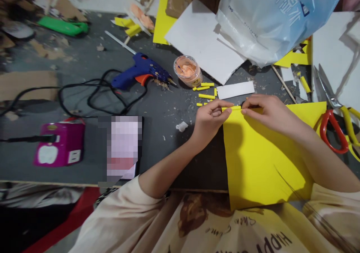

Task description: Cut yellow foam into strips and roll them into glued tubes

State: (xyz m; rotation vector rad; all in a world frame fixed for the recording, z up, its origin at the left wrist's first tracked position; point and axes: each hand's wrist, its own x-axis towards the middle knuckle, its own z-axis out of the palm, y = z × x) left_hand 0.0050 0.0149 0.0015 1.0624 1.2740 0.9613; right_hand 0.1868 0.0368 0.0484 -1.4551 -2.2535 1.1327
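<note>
A thin yellow paper roll point(236, 108) lies between my two hands, along the top edge of a large yellow sheet point(258, 163). The fingers of my left hand point(211, 117) pinch the roll's left end. At its right end, the thumb and fingers of my right hand point(264, 109) are pressed together on it. Whether the roll is still joined to the sheet, I cannot tell. Just beyond my left hand lie several short yellow paper rolls point(206, 96). A white paper strip point(236, 90) rests behind my hands, near an open jar of orange paste point(188, 71).
A blue glue gun point(140, 71) with a black cable lies left of the jar. Further left are a phone point(125, 146), a purple box point(60, 144) and a green cutter point(63, 26). Scissors point(334, 106) lie at right; a plastic bag point(270, 20) stands behind.
</note>
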